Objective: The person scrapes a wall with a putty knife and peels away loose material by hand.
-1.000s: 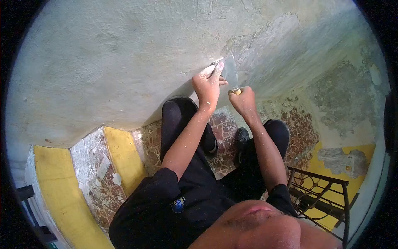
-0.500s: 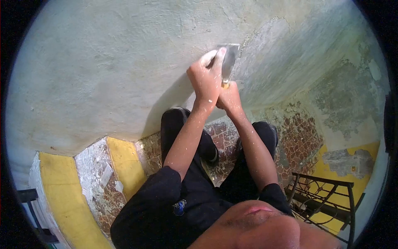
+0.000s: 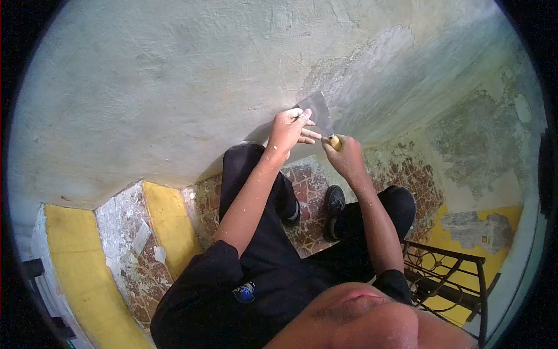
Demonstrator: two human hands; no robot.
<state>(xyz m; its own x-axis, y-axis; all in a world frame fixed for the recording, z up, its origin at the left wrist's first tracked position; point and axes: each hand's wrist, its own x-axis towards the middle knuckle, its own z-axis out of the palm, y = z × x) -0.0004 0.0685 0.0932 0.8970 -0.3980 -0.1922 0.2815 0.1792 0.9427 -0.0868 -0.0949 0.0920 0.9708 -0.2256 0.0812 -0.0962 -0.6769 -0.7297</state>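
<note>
My right hand (image 3: 347, 157) is wrapped around the yellow handle of a putty knife (image 3: 317, 110). Its wide metal blade points up and a little left, close against the pale painted wall (image 3: 174, 81). Up at the blade's left corner, my left hand (image 3: 286, 132) pinches the metal between thumb and forefinger, its other fingers spread below. A rough, greyer scraped patch (image 3: 372, 58) spreads over the wall above and right of the blade. White flecks dot both forearms.
Yellow-edged steps (image 3: 75, 250) with loose paint flakes lie at the lower left. Worn patterned tiles (image 3: 308, 180) are underfoot, around my black shoe (image 3: 334, 198). A dark metal railing (image 3: 447, 279) stands at lower right, before a yellow wall section with peeling plaster.
The putty knife has come down the wall, its blade now tilted left. My hands have moved lower and farther apart, my right knee has swung outward, and more scraped wall shows above the blade.
</note>
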